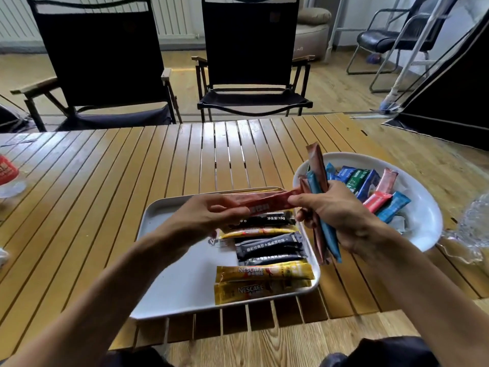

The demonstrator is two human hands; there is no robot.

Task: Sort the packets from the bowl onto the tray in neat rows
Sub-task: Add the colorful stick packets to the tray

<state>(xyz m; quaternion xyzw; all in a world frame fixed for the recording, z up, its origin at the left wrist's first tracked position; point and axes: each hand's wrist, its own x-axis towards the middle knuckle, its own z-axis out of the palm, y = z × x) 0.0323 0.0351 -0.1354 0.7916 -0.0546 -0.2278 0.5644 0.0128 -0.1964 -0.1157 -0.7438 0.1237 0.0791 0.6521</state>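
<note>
Scanning left to right, quick pass. At the far left edge I see a red-labelled bottle (pixel 8 170), cut off and not part of the job. A slatted wooden table (pixel 132 168) runs across the view. The white tray (pixel 172 274) sits at the near edge with its left half bare. Packets lie crosswise down its right half: gold packets (pixel 264 272) nearest, black packets (pixel 270 246) above them, then one more gold and one more black. Anything under the hands I can't read. They are grouped by colour, which fits the neat-rows goal.

The left hand (pixel 209 210) is over the tray's far part, pinching the left end of a reddish-brown packet (pixel 267 201). It is held level and parallel to the laid ones, I'd say so it drops straight into line. The packet's other end meets the thumb and forefinger of the right hand (pixel 330 210), which I read as a hand-over.

That hand also grips a bundle (pixel 326 239) of brown and blue packets upright between tray and bowl, probably stock to save trips. The white bowl (pixel 428 234), right of the tray, holds loose packets (pixel 367 184) in blue, green and pink, so I judge the task roughly midway. Crumpled clear plastic (pixel 473 215) lies far right.
</note>
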